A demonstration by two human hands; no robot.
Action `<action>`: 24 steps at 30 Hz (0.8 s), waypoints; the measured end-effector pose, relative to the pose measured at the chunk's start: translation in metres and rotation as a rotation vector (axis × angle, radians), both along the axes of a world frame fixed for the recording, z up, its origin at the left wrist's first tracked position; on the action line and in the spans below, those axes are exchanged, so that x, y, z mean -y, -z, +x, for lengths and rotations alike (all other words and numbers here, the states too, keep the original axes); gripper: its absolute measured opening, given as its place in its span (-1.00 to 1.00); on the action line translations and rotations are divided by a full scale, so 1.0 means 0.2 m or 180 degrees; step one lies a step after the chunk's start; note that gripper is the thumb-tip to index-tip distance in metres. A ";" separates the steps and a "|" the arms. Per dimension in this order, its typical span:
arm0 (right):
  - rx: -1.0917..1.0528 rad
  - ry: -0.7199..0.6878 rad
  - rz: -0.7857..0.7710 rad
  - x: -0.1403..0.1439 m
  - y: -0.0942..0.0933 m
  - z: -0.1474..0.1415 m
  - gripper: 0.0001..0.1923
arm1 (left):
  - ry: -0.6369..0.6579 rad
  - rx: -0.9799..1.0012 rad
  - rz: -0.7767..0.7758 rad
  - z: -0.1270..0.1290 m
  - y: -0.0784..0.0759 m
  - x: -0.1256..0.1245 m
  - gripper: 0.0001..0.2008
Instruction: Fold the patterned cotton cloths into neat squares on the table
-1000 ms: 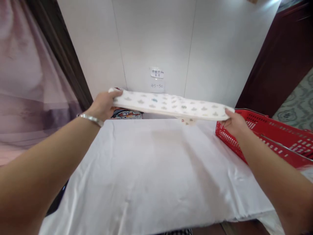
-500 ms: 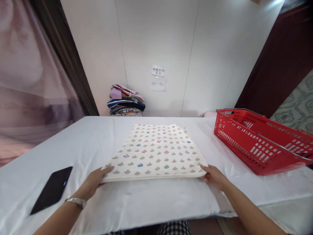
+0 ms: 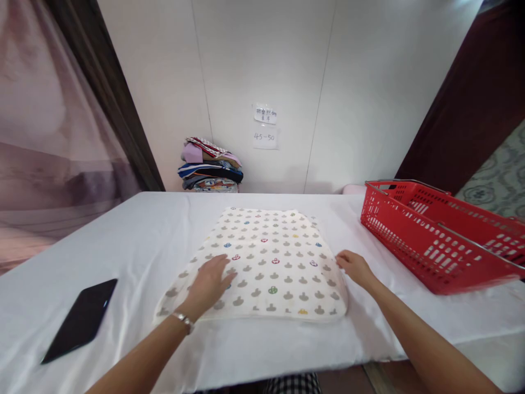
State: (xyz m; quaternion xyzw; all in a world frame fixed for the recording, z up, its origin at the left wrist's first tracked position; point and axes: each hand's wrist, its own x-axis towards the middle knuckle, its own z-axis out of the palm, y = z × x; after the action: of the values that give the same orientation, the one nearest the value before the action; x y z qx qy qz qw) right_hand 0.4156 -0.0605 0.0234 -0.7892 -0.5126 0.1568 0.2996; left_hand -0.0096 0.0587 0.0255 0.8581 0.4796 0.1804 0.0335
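A folded white cloth [image 3: 262, 273] with grey and coloured mushroom-like prints lies flat on the white-covered table [image 3: 135, 235]. Over its left part is my left hand [image 3: 210, 282], palm down with the fingers apart; whether it rests on the fabric I cannot tell. A silvery bracelet circles that wrist. My right hand [image 3: 356, 267] is at the cloth's right edge, fingers bent and drawn together at the border. Whether any fabric is between those fingertips is hard to make out.
A black phone [image 3: 80, 320] lies at the left. The red plastic basket [image 3: 430, 241] with metal handles stands at the right. A stack of folded clothes [image 3: 211, 167] sits beyond the table's far edge, against the wall with paper notes [image 3: 265, 137].
Both hands have let go of the cloth's near corners. The left moved inward over the cloth, the right farther along its right edge. The cloth's near edge now lies closer to me.
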 end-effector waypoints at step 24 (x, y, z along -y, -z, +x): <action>0.0670 -0.0670 -0.0333 -0.71 0.11 -0.29 -0.74 | 0.0330 0.0053 -0.0140 0.20 0.27 -0.09 -0.53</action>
State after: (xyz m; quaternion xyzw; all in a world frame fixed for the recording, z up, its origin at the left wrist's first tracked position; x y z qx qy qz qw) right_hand 0.3579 0.0807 0.0009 -0.7578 -0.6121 0.1302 0.1846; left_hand 0.0309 0.0765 -0.0288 0.8793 0.4381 0.1750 0.0657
